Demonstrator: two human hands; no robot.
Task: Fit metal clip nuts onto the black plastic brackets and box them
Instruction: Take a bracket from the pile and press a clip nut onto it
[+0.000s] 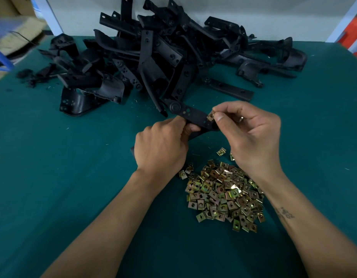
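Pinching a single clip nut (210,116) between thumb and fingertips, the right hand (251,135) has it right at the end of the black bracket (193,117); the left hand (163,145) is wrapped tight around that bracket's near end, so both hands are busy and almost touching. Bracket's long axis runs roughly from 10 o'clock to 4 o'clock, free tab end poking toward the right hand; so the nut looks like it needs to slide on from the 3 o'clock side, I reckon. Loose pile of clip nuts (223,193) sits on the green desk (63,167) at 6 o'clock from the hands; heap of brackets (153,57) at 12 o'clock. No box in view yet.
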